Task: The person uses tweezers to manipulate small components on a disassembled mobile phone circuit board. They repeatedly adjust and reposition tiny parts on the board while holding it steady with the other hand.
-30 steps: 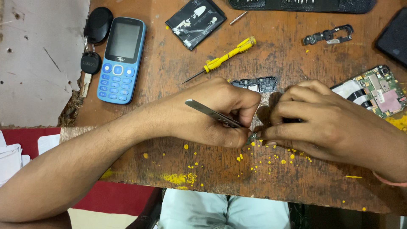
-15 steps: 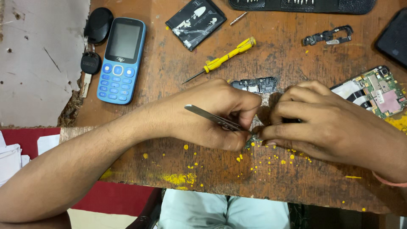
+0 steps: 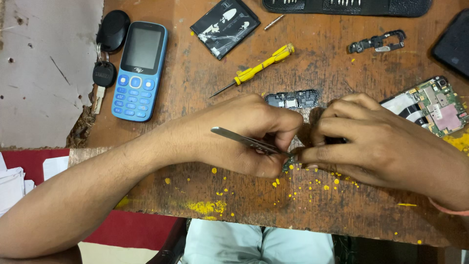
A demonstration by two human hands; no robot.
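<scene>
My left hand (image 3: pixel 244 134) grips metal tweezers (image 3: pixel 246 140), whose tip reaches a small dark part (image 3: pixel 288 164) near the wooden table's front edge. My right hand (image 3: pixel 376 142) pinches that same small part between thumb and fingers, and most of the part is hidden. Just behind both hands lies a small dark circuit strip (image 3: pixel 292 99). Right of my right hand, an opened phone board (image 3: pixel 435 105) with green and pink areas is partly covered by my wrist.
A blue keypad phone (image 3: pixel 138 68), a key with a black fob (image 3: pixel 106 54) and a black battery (image 3: pixel 224 27) lie at the back left. A yellow screwdriver (image 3: pixel 259 68), a black tool pouch (image 3: pixel 347 6) and a small bracket (image 3: pixel 376 41) lie behind. Yellow specks dot the worn table (image 3: pixel 254 205).
</scene>
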